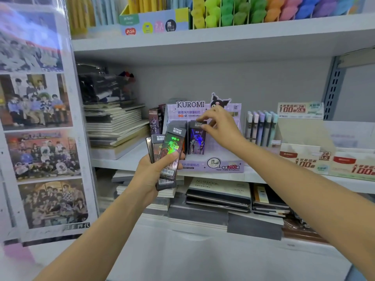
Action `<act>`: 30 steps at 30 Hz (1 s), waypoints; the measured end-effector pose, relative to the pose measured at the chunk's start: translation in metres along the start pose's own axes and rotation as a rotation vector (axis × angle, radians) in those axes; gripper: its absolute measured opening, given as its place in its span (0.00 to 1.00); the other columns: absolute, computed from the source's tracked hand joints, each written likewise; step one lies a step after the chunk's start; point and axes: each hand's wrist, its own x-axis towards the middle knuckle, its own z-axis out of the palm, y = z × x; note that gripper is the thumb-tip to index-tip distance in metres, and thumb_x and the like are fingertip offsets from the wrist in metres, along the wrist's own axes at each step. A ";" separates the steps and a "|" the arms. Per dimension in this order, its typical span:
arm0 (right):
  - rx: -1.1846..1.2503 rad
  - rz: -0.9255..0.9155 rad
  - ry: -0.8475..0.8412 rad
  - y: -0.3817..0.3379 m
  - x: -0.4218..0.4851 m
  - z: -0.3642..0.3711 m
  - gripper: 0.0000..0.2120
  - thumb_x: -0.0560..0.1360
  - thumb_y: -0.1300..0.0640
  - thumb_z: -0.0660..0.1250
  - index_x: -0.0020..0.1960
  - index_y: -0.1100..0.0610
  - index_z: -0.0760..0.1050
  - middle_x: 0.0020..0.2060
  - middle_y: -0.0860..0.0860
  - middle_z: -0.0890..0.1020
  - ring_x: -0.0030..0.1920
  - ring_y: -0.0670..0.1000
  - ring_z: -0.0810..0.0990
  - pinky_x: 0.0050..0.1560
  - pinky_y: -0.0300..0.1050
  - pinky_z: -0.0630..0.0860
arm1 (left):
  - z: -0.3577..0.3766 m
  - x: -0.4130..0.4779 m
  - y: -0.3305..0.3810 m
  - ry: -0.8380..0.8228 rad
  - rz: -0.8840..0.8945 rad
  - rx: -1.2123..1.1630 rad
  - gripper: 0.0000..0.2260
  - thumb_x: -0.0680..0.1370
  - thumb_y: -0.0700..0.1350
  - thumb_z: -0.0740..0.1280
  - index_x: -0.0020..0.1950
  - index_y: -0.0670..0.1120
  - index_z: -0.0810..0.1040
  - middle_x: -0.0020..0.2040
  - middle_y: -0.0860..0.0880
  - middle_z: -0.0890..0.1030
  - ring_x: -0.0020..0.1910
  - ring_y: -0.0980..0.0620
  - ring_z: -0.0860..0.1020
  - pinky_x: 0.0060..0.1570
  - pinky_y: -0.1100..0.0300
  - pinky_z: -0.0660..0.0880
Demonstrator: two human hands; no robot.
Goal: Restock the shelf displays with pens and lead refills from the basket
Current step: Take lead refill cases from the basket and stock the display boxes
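- Head view: a fanned stack of dark lead refill boxes (pixel 172 148) is being gripped in the left hand (pixel 155 171), with the thumb pressed across the front box, before the middle shelf (pixel 113 165).
- Another refill box (pixel 196 139), upright inside the purple Kuromi display (pixel 213 166), is being pinched at its top by the right hand (pixel 221 128).
- Pastel cases (pixel 261 128) are being displayed just beside it.

Left hand (pixel 151 171) and right hand (pixel 222 128) bare. Left forearm (pixel 97 230), right forearm (pixel 304 183) bare too, slim, skin showing all the way to the frame edge. Narrow wrists. Fingernails too blurred to tell.
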 end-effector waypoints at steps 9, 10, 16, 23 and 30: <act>0.439 0.188 -0.064 -0.031 -0.024 -0.014 0.15 0.77 0.49 0.67 0.61 0.54 0.74 0.50 0.50 0.80 0.39 0.44 0.78 0.37 0.34 0.72 | 0.014 -0.012 0.000 -0.042 -0.032 0.045 0.19 0.67 0.46 0.75 0.55 0.42 0.80 0.48 0.43 0.86 0.36 0.53 0.83 0.33 0.60 0.79; 0.507 0.235 -0.143 -0.035 -0.028 -0.015 0.15 0.77 0.49 0.67 0.61 0.54 0.74 0.48 0.50 0.82 0.37 0.44 0.79 0.34 0.35 0.73 | 0.018 -0.013 0.000 -0.049 -0.040 0.044 0.18 0.67 0.46 0.75 0.54 0.42 0.81 0.47 0.43 0.86 0.35 0.53 0.83 0.33 0.60 0.79; 0.620 0.289 -0.259 -0.037 -0.044 -0.022 0.07 0.78 0.58 0.67 0.54 0.59 0.78 0.42 0.54 0.83 0.36 0.47 0.78 0.32 0.35 0.75 | 0.036 -0.020 0.002 -0.081 -0.180 -0.045 0.14 0.75 0.49 0.68 0.56 0.41 0.80 0.47 0.42 0.85 0.35 0.51 0.83 0.36 0.58 0.79; 0.662 0.322 0.129 -0.025 -0.032 -0.050 0.06 0.82 0.59 0.60 0.57 0.60 0.70 0.46 0.53 0.80 0.41 0.48 0.78 0.37 0.38 0.77 | 0.032 -0.021 0.014 0.038 -0.169 0.001 0.12 0.81 0.42 0.58 0.56 0.38 0.78 0.40 0.43 0.85 0.32 0.52 0.83 0.30 0.61 0.78; 0.404 0.152 0.115 -0.017 -0.025 -0.047 0.07 0.80 0.61 0.63 0.57 0.58 0.74 0.47 0.54 0.81 0.41 0.49 0.81 0.38 0.38 0.80 | 0.020 -0.021 0.019 0.080 -0.005 -0.013 0.07 0.80 0.41 0.65 0.55 0.40 0.79 0.42 0.43 0.86 0.38 0.49 0.85 0.31 0.59 0.80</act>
